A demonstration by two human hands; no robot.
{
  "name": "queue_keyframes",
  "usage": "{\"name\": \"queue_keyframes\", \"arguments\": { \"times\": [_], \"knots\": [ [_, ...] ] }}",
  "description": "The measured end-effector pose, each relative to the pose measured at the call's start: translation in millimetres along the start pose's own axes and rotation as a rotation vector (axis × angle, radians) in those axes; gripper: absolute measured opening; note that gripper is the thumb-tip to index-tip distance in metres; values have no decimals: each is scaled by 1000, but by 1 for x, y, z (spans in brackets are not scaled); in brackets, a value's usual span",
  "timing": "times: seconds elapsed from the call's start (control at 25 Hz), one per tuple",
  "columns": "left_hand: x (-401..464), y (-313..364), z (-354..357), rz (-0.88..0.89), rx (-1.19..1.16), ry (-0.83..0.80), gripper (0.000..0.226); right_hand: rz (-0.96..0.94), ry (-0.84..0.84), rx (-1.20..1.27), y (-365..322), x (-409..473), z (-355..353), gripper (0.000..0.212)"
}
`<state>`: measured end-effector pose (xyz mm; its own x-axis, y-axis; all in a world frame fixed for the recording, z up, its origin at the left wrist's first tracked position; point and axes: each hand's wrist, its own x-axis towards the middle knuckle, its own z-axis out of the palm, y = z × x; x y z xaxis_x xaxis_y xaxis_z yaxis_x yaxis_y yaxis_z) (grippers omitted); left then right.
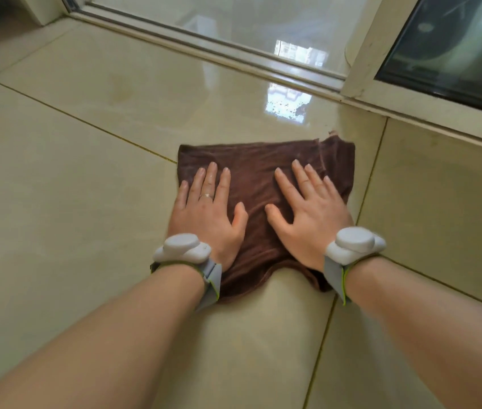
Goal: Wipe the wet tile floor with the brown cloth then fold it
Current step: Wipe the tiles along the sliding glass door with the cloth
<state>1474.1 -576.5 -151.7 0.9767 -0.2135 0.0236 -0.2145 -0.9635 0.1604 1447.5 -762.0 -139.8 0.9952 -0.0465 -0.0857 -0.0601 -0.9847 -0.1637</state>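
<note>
Pressing down on the brown cloth [259,184], both hands lie flat with fingers straight and spread, gripping nothing. In the head view the cloth is spread on the tile floor [80,184], roughly rectangular, with its far right corner rumpled and a small tag of fabric sticking up there. The left hand [207,214] covers the cloth's left part, its little finger at the cloth's left edge and a ring on one finger. The right hand [307,214] covers the cloth's right part, thumb pointing in toward the left hand's thumb; the two thumbs are near each other but apart, with bare cloth between them. The near edge of the cloth dips under both wrists and arches away from the floor's bare patch between the forearms.

Each wrist carries a grey band with a rounded pale puck: the left wrist device [182,249] sits just behind the cloth's near left corner, the right wrist device [354,242] over the cloth's near right edge.

Beyond the cloth the floor shines with a bright reflection and a speckled wet patch [287,109]. Farther beyond the cloth runs a sliding door track [204,51], and to the far right of the cloth stands a dark glass panel [455,45] in a pale frame.
</note>
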Motion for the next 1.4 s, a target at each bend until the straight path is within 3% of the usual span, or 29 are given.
{"name": "queue_keyframes", "arguments": {
  "times": [0.28, 0.52, 0.84, 1.4],
  "knots": [
    [-104, -12, -1, 30, 32, -9, 71, 9, 98, 85, -26, -114, 22, 73],
    [-98, -21, -6, 47, 7, -24, 70, -1, 68, 86, -27, -115, 23, 73],
    [11, -72, -13, -9, -11, 19, 75, -44, 19, 48, -60, 11, 12, 78],
    [213, -219, -29, -96, -12, 54, 72, -69, 75, 79, -179, 239, 16, 74]
  ]
}}
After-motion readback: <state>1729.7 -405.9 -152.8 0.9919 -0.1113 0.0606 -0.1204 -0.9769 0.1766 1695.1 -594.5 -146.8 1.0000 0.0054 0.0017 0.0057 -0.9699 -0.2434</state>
